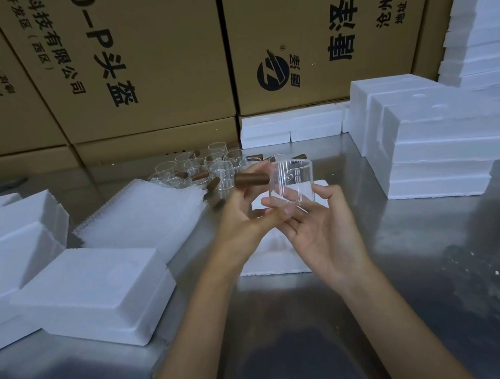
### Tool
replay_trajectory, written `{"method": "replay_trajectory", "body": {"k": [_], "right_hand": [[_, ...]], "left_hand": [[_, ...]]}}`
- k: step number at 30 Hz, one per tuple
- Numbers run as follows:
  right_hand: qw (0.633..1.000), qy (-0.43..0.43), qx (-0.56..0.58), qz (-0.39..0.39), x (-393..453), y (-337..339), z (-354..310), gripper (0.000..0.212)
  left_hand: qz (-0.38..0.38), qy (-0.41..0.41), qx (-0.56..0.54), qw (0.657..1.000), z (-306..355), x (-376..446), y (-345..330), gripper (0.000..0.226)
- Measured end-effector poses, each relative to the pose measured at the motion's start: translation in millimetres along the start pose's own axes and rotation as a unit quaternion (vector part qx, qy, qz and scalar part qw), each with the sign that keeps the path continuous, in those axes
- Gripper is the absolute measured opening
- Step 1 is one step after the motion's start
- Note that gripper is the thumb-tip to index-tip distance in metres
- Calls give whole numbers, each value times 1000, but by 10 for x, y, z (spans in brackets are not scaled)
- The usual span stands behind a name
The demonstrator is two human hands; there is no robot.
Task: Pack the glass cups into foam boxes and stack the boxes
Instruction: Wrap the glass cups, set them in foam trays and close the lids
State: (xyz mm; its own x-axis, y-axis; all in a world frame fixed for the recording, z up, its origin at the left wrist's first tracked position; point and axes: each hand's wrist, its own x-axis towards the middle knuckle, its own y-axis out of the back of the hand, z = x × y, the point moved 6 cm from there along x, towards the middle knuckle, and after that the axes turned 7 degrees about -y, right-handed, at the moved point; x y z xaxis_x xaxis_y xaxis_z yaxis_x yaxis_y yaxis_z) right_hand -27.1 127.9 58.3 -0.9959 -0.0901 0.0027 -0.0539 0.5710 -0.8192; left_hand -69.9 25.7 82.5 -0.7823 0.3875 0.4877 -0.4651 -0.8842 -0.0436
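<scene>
At the far left of the steel counter, white foam boxes are laid in a loose pile, one in front and others behind it. Just beside them, toward the middle, a stack of thin translucent sheets is seen, with a toothed edge at its left. Behind this stack, a group of glass cups with brown handles is standing close together on the counter.

In the middle, one glass cup is held in the air above an open foam box, which is lying flat on the counter under both hands and is partly hidden by them. The left hand is curled, its fingers reaching up by the brown handle that points to the left, and its thumb is pressed near the bottom of the glass. The right hand is turned palm up and rather open, and the lower part of the cup is supported by its fingertips and thumb.

To the right, closed foam boxes are piled in a neat stack, and a taller leaning stack is seen at the far right. The back is closed by big cardboard cartons with printed characters
</scene>
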Motion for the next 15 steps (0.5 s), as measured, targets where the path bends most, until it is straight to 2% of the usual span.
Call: {"method": "replay_trajectory", "body": {"k": [3,5,6,8,10,12,15], "right_hand": [[1000,-11,-14,14,23,41,28,55],[996,37,-55,60,53,81,-9,51],[985,81,-115,100,52,105,-53,48],[931,166,-279,167,14,108,-124,51],[898,207,-346,173,-7,78,-104,59],[898,215,-347,166,2,89,-68,59],[929,163,-294,156,45,134,-30,55]], "left_hand": [[-1,-27,39,999,8,17,-34,67],[21,-32,63,997,-20,26,-7,66],[36,-36,82,995,-28,26,15,65],[70,-51,118,989,-16,9,52,63],[89,-81,155,981,19,-13,66,65],[89,-121,215,965,52,-41,62,72],[78,-146,287,943,61,-67,35,76]]}}
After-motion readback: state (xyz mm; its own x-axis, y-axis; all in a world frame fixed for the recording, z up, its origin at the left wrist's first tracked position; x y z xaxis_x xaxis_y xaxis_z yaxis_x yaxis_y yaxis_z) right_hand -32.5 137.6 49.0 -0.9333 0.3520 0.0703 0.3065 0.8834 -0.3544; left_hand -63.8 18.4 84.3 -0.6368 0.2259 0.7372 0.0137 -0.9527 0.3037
